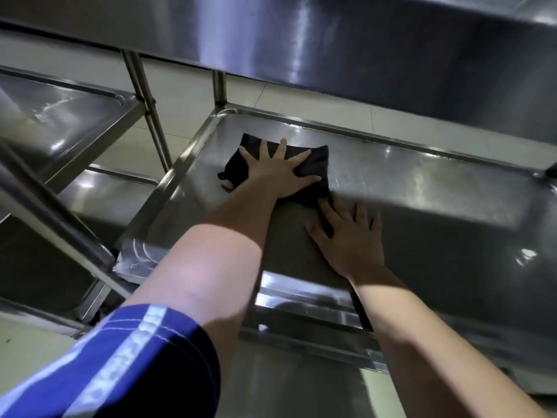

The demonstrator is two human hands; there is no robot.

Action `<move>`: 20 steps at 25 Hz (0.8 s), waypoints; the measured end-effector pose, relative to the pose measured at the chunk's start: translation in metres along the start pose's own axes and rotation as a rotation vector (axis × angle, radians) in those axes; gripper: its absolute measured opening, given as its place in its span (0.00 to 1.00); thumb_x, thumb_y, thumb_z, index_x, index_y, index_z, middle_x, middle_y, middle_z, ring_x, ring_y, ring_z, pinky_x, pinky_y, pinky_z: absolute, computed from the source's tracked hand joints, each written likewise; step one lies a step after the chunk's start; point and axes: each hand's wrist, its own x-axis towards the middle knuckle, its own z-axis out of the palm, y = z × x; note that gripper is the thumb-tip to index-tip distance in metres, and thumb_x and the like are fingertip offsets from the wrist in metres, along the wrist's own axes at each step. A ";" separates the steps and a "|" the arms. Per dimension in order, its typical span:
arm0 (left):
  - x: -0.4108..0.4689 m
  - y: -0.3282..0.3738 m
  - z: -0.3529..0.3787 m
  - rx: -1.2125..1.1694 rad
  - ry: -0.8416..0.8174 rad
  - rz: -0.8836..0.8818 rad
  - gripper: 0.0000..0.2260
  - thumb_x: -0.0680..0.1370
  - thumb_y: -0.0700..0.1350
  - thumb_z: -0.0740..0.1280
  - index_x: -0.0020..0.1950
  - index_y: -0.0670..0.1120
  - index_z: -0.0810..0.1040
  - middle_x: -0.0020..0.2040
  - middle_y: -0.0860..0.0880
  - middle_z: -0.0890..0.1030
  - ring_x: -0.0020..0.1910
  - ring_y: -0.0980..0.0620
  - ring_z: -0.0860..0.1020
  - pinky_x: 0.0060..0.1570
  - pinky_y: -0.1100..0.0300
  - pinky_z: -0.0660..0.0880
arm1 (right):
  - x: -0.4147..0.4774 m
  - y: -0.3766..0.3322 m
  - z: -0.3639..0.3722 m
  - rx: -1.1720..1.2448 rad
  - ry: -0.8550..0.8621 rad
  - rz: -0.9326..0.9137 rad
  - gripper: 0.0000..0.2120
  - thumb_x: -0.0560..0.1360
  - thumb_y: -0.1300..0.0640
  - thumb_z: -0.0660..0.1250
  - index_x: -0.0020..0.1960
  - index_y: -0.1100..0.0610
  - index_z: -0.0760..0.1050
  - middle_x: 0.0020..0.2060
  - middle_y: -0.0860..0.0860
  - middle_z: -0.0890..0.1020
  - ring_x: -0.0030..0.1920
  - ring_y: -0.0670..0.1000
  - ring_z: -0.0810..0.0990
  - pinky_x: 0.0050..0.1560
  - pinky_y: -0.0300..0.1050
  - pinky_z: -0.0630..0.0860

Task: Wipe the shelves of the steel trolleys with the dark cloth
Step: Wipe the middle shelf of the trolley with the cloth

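The wide-angle camera rides on my head, looking forward and down from close range. It peers beneath the brushed steel upper shelf (331, 40) onto the shiny rimmed steel trolley shelf (437, 182), my bare forearms (229, 251) stretching away from the bottom edge, a second steel trolley (60, 116) at left

Left hand (278, 173) flat, fingers spread, pressing the dark folded cloth (321, 162) onto the lipped stainless steel trolley shelf (422, 182), near its far-left corner. Right hand (351, 239) flat on the same shelf, fingertips at the cloth's near corner. Blue sleeve with a pale stripe (135, 357) on the left arm. Second steel trolley (75, 116) just to the left. Steel upper shelf (331, 40) overhead.
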 end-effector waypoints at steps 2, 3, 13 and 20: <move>-0.003 -0.040 0.000 -0.006 0.041 -0.023 0.37 0.66 0.81 0.42 0.74 0.73 0.45 0.81 0.53 0.46 0.78 0.38 0.42 0.64 0.23 0.38 | 0.000 0.001 0.000 0.010 0.010 -0.014 0.36 0.72 0.27 0.38 0.77 0.36 0.46 0.79 0.40 0.47 0.78 0.61 0.46 0.74 0.65 0.41; -0.004 -0.062 -0.001 -0.007 0.046 -0.047 0.38 0.65 0.82 0.41 0.74 0.73 0.45 0.81 0.53 0.47 0.78 0.39 0.43 0.64 0.23 0.37 | 0.000 0.000 0.000 0.010 0.013 -0.019 0.36 0.72 0.27 0.38 0.77 0.36 0.47 0.79 0.40 0.47 0.78 0.61 0.46 0.74 0.66 0.41; -0.041 -0.029 0.021 0.013 0.022 0.039 0.38 0.63 0.82 0.37 0.73 0.74 0.40 0.81 0.53 0.42 0.77 0.35 0.40 0.63 0.25 0.34 | 0.005 0.001 0.002 0.003 -0.001 -0.013 0.34 0.74 0.27 0.41 0.78 0.37 0.46 0.79 0.41 0.47 0.78 0.63 0.47 0.73 0.68 0.42; -0.113 -0.109 0.019 0.001 0.027 -0.123 0.37 0.62 0.82 0.33 0.70 0.76 0.36 0.80 0.55 0.40 0.78 0.39 0.40 0.66 0.27 0.34 | -0.001 -0.010 0.000 0.006 -0.025 -0.025 0.33 0.75 0.28 0.42 0.77 0.39 0.51 0.79 0.42 0.47 0.77 0.64 0.47 0.72 0.70 0.43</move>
